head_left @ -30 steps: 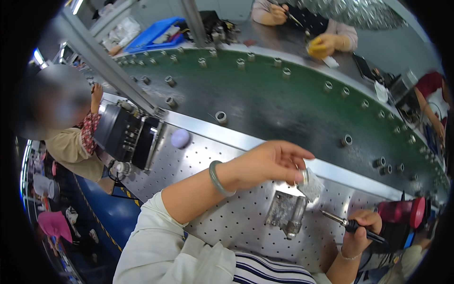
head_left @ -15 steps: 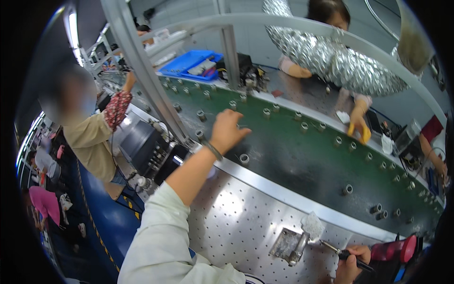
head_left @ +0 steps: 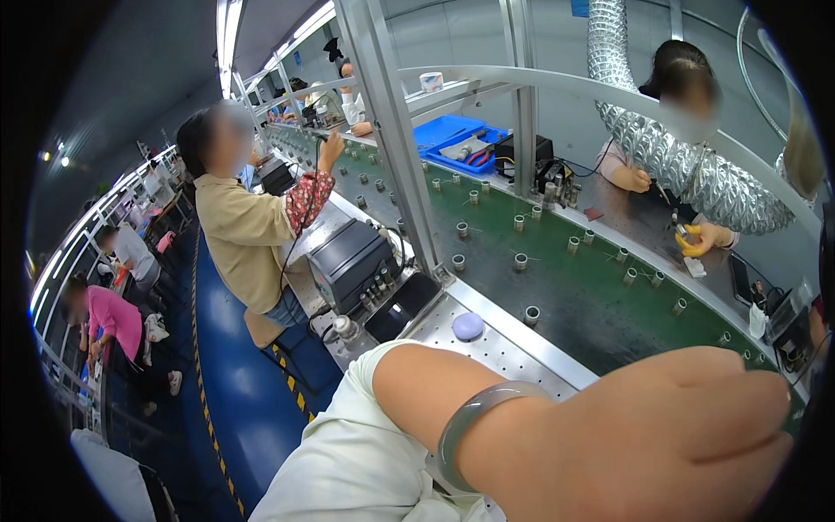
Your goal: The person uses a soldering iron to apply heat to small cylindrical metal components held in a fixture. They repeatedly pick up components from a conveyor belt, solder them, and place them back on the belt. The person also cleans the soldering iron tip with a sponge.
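Observation:
My left hand [head_left: 652, 435] fills the lower right of the head view, very close, its back turned up. The fingers look curled in, and whatever they hold, if anything, is hidden. A grey-green bangle [head_left: 465, 435] circles the wrist below a pale sleeve [head_left: 348, 452]. Past the hand runs a green conveyor belt [head_left: 591, 313] carrying several small metal cylinders [head_left: 531, 315], some with thin wires sticking out. Part of the perforated metal worktop [head_left: 435, 329] shows behind my forearm, with a round lilac object [head_left: 468, 326] on it. My right hand is out of view.
A black box-shaped device [head_left: 352, 261] and a dark flat panel [head_left: 402, 309] stand beyond a metal post [head_left: 391, 130]. Across the belt, a co-worker with a yellow-covered hand [head_left: 700, 237] sits behind a foil duct [head_left: 687, 165]. A blue tray [head_left: 452, 130] holds tools.
My left hand has left the belt and come much closer, toward the lower right. The view has swung left; my right hand with its pen-shaped tool has gone from sight.

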{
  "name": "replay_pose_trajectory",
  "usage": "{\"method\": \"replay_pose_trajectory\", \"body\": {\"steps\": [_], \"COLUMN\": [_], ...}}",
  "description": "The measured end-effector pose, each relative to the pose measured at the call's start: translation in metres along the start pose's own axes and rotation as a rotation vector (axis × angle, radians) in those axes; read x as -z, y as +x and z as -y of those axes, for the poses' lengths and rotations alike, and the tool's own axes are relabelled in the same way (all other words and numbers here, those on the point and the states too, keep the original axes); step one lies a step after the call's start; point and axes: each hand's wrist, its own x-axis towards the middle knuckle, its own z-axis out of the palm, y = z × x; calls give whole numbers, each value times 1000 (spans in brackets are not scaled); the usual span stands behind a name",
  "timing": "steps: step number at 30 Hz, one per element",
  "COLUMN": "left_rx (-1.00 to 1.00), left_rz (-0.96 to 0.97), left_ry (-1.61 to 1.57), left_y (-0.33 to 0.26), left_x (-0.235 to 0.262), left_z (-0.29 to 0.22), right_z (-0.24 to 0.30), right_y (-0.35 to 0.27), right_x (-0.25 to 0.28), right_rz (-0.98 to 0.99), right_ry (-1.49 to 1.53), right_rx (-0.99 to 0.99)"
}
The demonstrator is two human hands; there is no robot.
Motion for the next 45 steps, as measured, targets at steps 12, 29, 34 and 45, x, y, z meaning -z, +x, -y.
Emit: {"method": "replay_pose_trajectory", "body": {"steps": [12, 29, 34, 45], "left_rx": [74, 814, 764, 803], "left_rz": [64, 894, 905, 1065], "left_ry": [166, 84, -9, 90], "left_y": [11, -167, -190, -195], "left_x": [9, -119, -203, -100], "left_z": [-30, 83, 105, 103], "right_z": [26, 59, 57, 67], "right_y": [2, 18, 15, 19], "right_x": [-23, -43, -31, -31], "right_rz": [37, 283, 204, 278], "right_ry": [138, -306, -284, -326], "right_rx": [44, 186, 122, 426]}}
